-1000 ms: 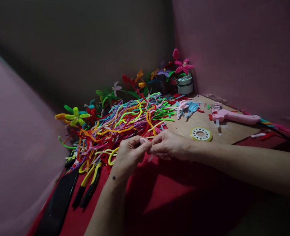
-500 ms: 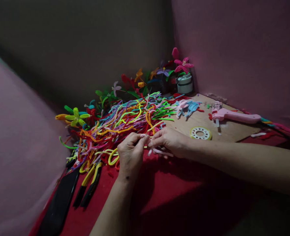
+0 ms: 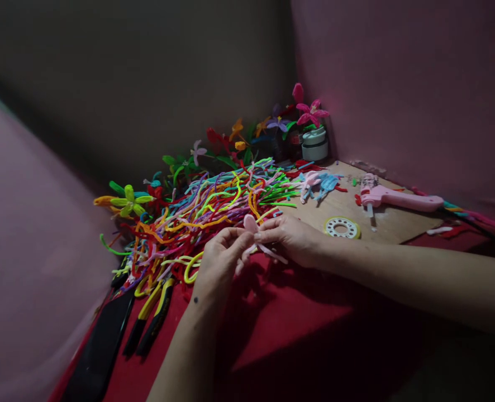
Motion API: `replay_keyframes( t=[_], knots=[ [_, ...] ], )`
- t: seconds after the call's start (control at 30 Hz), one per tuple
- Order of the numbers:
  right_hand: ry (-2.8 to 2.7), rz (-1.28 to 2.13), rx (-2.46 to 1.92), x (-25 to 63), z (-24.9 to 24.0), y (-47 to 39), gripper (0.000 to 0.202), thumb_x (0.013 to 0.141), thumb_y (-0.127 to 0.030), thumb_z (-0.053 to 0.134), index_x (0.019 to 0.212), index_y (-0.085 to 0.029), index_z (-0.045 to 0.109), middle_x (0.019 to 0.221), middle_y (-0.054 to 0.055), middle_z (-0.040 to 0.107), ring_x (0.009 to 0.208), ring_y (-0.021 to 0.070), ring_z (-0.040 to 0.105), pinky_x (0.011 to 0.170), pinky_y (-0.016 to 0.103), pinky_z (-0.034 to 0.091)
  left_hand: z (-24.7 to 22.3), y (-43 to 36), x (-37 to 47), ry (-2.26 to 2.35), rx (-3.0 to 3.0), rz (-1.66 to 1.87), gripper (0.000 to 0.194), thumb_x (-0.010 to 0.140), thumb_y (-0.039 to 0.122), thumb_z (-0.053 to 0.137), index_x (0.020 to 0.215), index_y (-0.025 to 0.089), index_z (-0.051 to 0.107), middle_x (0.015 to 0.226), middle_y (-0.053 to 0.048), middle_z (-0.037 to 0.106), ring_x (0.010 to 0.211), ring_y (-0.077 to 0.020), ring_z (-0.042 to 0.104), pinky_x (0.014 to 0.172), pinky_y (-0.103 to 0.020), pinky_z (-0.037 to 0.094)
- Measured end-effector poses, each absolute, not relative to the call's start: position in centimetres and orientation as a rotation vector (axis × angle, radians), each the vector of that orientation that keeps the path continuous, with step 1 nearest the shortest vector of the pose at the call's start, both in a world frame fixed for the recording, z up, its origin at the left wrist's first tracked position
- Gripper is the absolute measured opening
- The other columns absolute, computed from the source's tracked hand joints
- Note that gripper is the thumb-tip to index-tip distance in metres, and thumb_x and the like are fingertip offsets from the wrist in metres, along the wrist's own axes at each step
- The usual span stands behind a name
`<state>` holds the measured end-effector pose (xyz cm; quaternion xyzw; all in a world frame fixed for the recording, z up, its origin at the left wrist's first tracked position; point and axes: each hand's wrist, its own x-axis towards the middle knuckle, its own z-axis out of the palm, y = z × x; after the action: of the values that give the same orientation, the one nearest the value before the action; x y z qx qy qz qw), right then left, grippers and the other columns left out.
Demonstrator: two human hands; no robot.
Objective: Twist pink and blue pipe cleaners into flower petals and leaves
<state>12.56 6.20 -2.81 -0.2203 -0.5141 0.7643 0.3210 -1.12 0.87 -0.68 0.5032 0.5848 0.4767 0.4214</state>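
Between my two hands is a pale pink pipe cleaner petal (image 3: 251,223), a rounded loop pointing up, with loose pink ends hanging below and to the right. My left hand (image 3: 224,251) pinches it from the left with thumb and forefinger. From the right, the fingertips of my right hand (image 3: 287,237) close on the same piece; the exact grip point is hidden. Just behind the hands spreads a big heap of coloured pipe cleaners (image 3: 218,201). Pale pink and blue pipe cleaner pieces (image 3: 320,183) lie beyond my right hand.
A pink glue gun (image 3: 402,196) and a yellow-rimmed ring spool (image 3: 342,228) lie on a wooden board (image 3: 392,226). Yellow-and-black pliers (image 3: 151,318) and a black flat object (image 3: 100,340) rest at left on the red cloth (image 3: 281,335). Finished pipe cleaner flowers (image 3: 312,113) and a pale jar (image 3: 314,144) stand behind.
The pink petal now shows upright above my fingertips, where before the hands mostly covered it. My left hand has shifted slightly left and turned; the right hand's fingers have moved a little.
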Motion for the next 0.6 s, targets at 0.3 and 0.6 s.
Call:
replay_keyframes(
  t=[0.3, 0.6],
  knots=[
    [-1.266, 1.980, -0.621, 12.78, -2.93, 6.68, 0.012, 0.065, -0.019, 0.065, 0.060, -0.012, 0.056, 0.048, -0.003, 0.049, 0.040, 0.0052, 0.040, 0.040, 0.021, 0.030, -0.55, 0.61, -0.89, 1.610, 1.380, 1.130, 0.022, 0.065, 0.032, 0.067, 0.064, 0.012, 0.058, 0.045, 0.004, 0.048, 0.040, -0.0046, 0.038, 0.040, -0.018, 0.028],
    [-1.499, 1.812, -0.704, 12.80, -3.55, 6.89, 0.023, 0.064, -0.016, 0.056, 0.043, -0.015, 0.047, 0.034, -0.005, 0.041, 0.029, 0.0053, 0.030, 0.032, 0.023, 0.016, -1.32, 0.65, -1.08, 1.719, 1.869, 1.098, 0.013, 0.075, 0.025, 0.056, 0.071, 0.015, 0.062, 0.061, 0.000, 0.060, 0.051, -0.0088, 0.050, 0.052, -0.020, 0.038]
  ],
)
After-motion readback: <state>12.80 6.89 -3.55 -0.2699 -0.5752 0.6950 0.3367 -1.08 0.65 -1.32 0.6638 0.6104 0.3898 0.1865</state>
